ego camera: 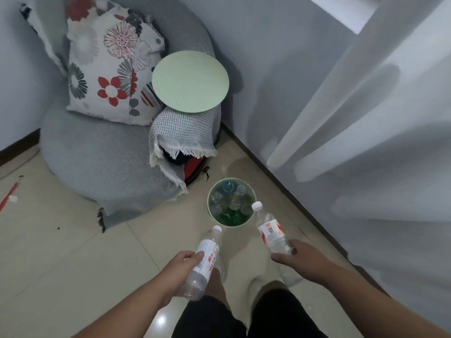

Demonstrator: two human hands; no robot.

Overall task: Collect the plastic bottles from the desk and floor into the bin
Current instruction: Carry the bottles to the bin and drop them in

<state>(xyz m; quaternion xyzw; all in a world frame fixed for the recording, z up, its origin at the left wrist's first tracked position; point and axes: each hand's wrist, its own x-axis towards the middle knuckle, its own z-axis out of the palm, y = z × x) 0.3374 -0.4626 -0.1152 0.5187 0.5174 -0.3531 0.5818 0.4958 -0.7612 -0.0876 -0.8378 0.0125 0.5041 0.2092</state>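
A small round white bin stands on the tiled floor near the wall, holding several clear, blue and green plastic bottles. My left hand grips a clear bottle with a white and red label, its white cap pointing toward the bin. My right hand grips a second clear labelled bottle by its base; its cap hangs just over the bin's right rim. Both hands are just in front of the bin.
A grey beanbag chair with a flowered cushion and a pale green round board fills the corner behind the bin. A red bag lies beside it. White curtains hang at the right. A red stick lies at the left.
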